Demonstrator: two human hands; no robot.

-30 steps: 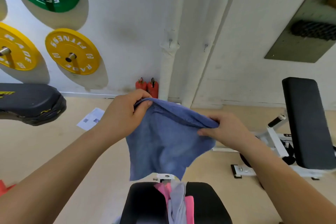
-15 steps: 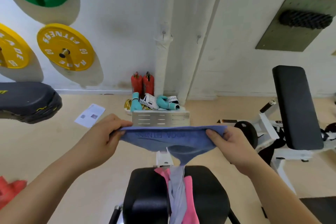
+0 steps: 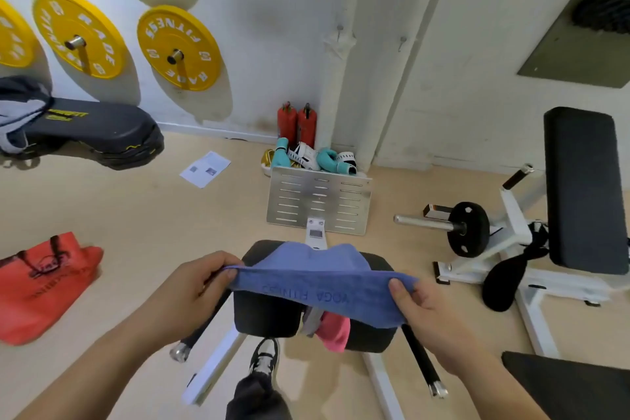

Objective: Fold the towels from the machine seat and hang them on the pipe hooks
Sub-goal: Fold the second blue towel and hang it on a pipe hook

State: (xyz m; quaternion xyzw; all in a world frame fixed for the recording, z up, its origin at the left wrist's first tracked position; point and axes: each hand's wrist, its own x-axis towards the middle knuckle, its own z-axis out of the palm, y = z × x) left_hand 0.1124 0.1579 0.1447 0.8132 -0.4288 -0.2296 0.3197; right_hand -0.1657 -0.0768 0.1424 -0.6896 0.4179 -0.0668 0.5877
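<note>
A blue towel (image 3: pixel 317 286) printed "YOGA FITNESS" is stretched flat between my hands above the black machine seat (image 3: pixel 269 317). My left hand (image 3: pixel 194 290) pinches its left edge and my right hand (image 3: pixel 414 303) pinches its right edge. Its far part droops onto the seat. Under it, a pink towel (image 3: pixel 335 331) and a grey towel (image 3: pixel 312 320) lie on the seat, mostly hidden. The white wall pipe (image 3: pixel 335 85) stands behind, with two small hooks (image 3: pixel 339 31) at about the same height.
A metal footplate (image 3: pixel 318 201) stands beyond the seat, with red extinguishers (image 3: pixel 296 123) and boxing gloves behind it. An orange bag (image 3: pixel 41 283) lies on the floor at left. A black bench (image 3: pixel 583 187) with a weight plate is at right. My shoe (image 3: pixel 262 358) is below the seat.
The towel has come down from chest height to just over the seat, spread flat between both hands. The view has tilted down toward the floor.
</note>
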